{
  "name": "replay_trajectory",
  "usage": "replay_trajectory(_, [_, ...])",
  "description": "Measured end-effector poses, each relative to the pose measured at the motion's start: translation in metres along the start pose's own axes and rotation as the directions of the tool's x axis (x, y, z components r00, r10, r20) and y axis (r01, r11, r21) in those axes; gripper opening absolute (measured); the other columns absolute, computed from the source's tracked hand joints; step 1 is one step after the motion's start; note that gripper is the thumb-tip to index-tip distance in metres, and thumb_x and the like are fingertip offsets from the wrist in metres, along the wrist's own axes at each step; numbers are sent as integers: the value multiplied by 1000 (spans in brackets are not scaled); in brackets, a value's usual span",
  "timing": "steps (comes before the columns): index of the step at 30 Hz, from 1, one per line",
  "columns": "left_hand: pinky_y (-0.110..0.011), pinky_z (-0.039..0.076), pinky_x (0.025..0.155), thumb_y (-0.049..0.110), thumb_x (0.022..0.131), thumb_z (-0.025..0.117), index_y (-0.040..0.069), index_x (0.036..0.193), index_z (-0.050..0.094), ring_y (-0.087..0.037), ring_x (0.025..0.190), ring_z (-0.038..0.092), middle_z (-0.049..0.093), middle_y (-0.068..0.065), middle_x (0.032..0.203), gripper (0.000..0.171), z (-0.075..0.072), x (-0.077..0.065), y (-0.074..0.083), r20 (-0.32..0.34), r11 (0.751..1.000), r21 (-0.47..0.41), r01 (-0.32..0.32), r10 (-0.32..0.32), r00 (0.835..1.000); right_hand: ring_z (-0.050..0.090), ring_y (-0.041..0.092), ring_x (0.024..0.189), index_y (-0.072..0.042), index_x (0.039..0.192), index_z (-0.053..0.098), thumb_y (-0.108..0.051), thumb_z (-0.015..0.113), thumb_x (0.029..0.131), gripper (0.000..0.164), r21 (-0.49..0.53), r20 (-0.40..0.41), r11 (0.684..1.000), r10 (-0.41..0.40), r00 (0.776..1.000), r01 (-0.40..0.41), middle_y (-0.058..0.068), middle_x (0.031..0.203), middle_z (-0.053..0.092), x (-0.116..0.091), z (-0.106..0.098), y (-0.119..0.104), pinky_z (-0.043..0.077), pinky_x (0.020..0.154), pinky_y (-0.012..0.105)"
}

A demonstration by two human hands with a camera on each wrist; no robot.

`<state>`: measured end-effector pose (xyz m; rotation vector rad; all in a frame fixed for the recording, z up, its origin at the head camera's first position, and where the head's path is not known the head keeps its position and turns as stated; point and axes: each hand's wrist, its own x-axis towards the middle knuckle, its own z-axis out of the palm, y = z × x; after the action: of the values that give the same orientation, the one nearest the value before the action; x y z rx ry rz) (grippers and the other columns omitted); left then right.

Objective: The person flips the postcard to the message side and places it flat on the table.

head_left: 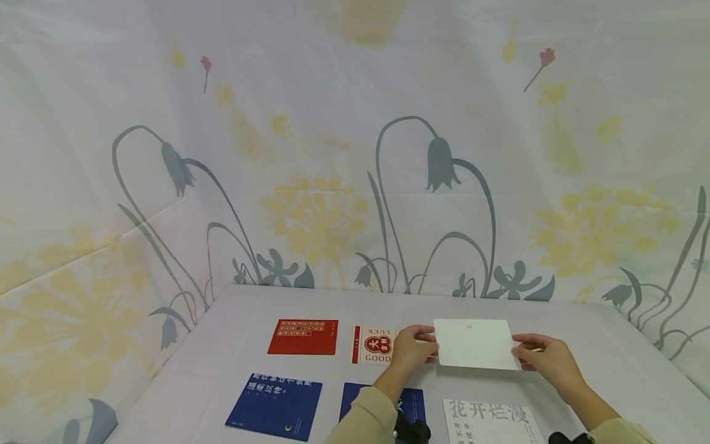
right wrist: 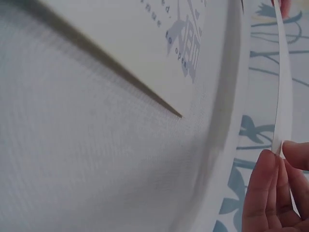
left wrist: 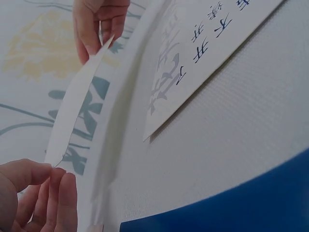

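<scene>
A plain white card (head_left: 473, 344) with a tiny mark near its top edge is held up above the table by both hands. My left hand (head_left: 412, 353) pinches its left edge between thumb and fingers; the left wrist view shows this pinch on the white card (left wrist: 77, 106) too. At the opposite edge my right hand (head_left: 548, 361) grips the card the same way, and the right wrist view shows thumb and fingertips on the thin card (right wrist: 284, 96). Partly behind the left hand lies a cream and red card (head_left: 373, 345) printed GOOD LUCK.
On the white table (head_left: 183, 394) lie a red card (head_left: 304, 337), a blue card with white writing (head_left: 275, 407), another blue card (head_left: 355, 394) partly covered by the left sleeve, and a white card with grey characters (head_left: 490, 422). A flower-printed cloth (head_left: 333, 154) hangs behind.
</scene>
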<state>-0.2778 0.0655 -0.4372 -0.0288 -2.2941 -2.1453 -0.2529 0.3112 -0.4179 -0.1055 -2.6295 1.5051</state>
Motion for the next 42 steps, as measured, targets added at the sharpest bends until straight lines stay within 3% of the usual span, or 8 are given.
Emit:
replay_trajectory(5, [-24, 54, 53, -11, 74, 66, 1, 101, 66, -12, 60, 62, 59, -1, 78, 30, 1, 0, -1, 8, 999, 41, -5, 4, 1000, 60, 14, 64, 20, 116, 50, -2, 62, 82, 42, -8, 21, 1000, 11, 1000, -11, 6, 80, 59, 1, 1, 2, 55, 58, 27])
replay_trajectory(17, [-23, 52, 50, -12, 72, 67, 1, 101, 67, -11, 58, 59, 57, 1, 77, 32, 3, -3, -1, 30, 990, 131, 56, -60, 998, 58, 17, 64, 19, 115, 51, -3, 66, 78, 45, -73, 65, 997, 38, 997, -33, 8, 81, 58, 3, 2, 8, 53, 56, 26])
replay_trajectory(33, [-20, 50, 47, -14, 68, 66, -1, 100, 67, -8, 55, 55, 56, 2, 73, 34, 2, -5, -4, 20, 976, 216, 14, -19, 1000, 57, 17, 65, 19, 117, 48, -7, 64, 78, 49, -105, 138, 990, 104, 985, -90, 7, 81, 59, 6, 9, 11, 52, 58, 28])
replay_trajectory(42, [-19, 48, 47, -7, 71, 70, 1, 99, 68, -7, 57, 53, 54, 5, 71, 29, -1, -8, -1, 32, 950, 313, -2, -8, 999, 54, 17, 68, 18, 118, 48, -10, 64, 81, 49, -146, 158, 983, 135, 978, -112, 7, 82, 59, 8, 11, 9, 52, 61, 29])
